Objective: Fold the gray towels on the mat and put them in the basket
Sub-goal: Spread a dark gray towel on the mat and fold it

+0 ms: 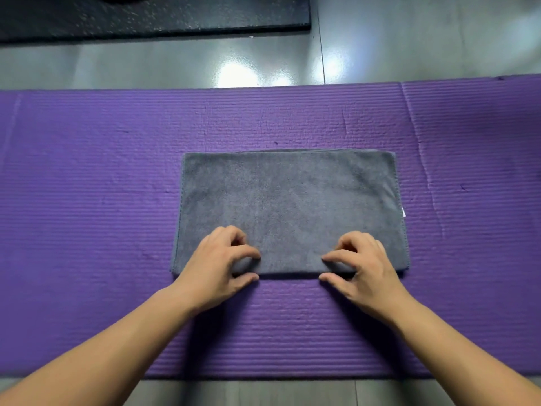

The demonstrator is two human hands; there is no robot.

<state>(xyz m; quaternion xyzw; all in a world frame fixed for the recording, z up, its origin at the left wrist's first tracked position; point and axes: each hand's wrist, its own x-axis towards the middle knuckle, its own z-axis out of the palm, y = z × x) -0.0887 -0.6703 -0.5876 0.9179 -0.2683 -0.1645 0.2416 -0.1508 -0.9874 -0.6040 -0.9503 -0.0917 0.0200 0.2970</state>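
Note:
A gray towel [288,200] lies flat as a folded rectangle in the middle of the purple mat [87,177]. A small white tag pokes out at its right edge. My left hand [218,266] pinches the towel's near edge left of centre, thumb under the fold and fingers curled on top. My right hand [361,266] pinches the same near edge right of centre in the same way. No basket is in view.
The mat lies on a glossy gray floor [175,63]. A black speckled slab [152,16] lies on the floor beyond the mat at the upper left.

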